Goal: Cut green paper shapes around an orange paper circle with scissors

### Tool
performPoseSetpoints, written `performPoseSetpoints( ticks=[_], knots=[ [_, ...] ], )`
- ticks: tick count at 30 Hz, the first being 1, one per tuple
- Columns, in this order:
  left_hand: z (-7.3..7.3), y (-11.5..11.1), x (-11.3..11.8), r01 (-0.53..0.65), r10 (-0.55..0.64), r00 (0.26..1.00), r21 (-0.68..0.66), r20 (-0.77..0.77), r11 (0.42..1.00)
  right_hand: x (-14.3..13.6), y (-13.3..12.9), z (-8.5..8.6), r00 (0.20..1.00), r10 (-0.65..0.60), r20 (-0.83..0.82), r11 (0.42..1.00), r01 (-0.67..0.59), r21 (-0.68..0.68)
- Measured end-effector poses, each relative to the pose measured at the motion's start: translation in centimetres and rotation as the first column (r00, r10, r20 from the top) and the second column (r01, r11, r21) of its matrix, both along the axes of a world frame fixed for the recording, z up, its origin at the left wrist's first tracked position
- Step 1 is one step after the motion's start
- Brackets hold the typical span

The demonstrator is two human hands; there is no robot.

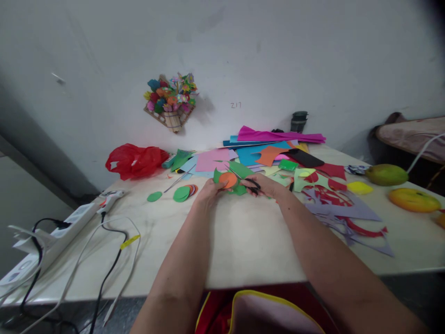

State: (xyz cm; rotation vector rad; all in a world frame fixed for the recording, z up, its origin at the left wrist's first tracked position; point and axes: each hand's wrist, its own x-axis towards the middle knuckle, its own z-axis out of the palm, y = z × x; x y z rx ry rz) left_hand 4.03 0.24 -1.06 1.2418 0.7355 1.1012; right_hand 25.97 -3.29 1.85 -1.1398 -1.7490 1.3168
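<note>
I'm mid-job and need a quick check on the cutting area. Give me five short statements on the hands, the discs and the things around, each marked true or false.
1. The right hand holds black-handled scissors. True.
2. The left hand holds a purple disc. False: the left hand holds an orange disc against green paper.
3. A single green disc lies left of the overlapping discs. True.
4. The red plastic bag lies beside the green fruit. False: the red plastic bag is at the left, the green fruit at the right.
5. A black plug sits in the white power strip. True.
</note>
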Motion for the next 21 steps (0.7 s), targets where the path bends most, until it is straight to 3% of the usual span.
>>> performPoseSetpoints(
  ticks=[21],
  knots=[
    [0.53,-0.32,0.18,-0.003,0.003,1.000,-0.011,-0.006,1.000,-0.31,-0.67,0.82,0.997,-0.043,0.059,0.999,0.043,0.008]
  ],
)
